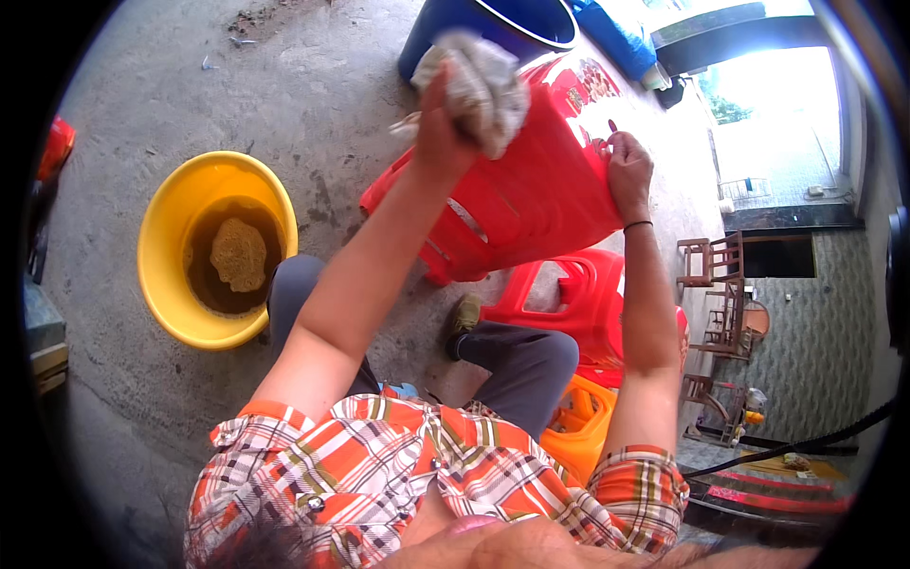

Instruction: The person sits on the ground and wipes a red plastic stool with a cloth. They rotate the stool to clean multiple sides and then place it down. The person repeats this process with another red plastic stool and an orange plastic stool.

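Observation:
In my left hand (444, 142) is a crumpled, damp-looking pale cloth (483, 85), raised above a red plastic stool (526, 199) that lies tilted on its side. My right hand (629, 167) grips the edge of the stool's seat, on the right; the seat has printed decoration and strong glare on it. A dark band circles my right wrist. On the floor to the left stands a yellow plastic bucket (153, 263) with brown, foamy water in it.
A blue bucket (455, 21) stands beyond the red stool. Another red stool (597, 306) and an orange stool (583, 441) are near my right leg. Wooden chairs (718, 263) stand farther right by a patterned wall. A blue box-like object (43, 320) is at the far left.

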`<action>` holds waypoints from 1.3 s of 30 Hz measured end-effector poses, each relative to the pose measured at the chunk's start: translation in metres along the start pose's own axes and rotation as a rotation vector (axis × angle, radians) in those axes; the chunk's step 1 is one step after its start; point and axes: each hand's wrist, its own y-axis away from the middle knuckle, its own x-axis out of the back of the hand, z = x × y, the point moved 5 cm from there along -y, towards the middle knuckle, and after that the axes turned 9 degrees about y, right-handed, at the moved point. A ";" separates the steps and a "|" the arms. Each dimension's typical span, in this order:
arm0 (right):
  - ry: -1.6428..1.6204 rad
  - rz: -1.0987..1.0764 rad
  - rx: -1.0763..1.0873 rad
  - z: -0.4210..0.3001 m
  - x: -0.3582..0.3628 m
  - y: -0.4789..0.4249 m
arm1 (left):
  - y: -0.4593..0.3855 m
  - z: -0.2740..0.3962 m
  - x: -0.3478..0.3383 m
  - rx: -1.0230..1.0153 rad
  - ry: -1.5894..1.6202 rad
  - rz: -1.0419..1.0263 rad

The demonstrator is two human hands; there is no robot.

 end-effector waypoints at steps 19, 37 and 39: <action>0.011 -0.058 -0.050 -0.049 0.038 0.023 | 0.097 0.053 0.190 -1.022 -1.749 0.627; -0.045 -0.089 -0.110 -0.037 0.051 0.024 | 0.109 0.097 0.231 -0.584 -1.869 0.944; -0.101 -0.114 -0.178 -0.031 0.049 0.024 | 0.104 0.099 0.215 -0.439 -1.930 1.033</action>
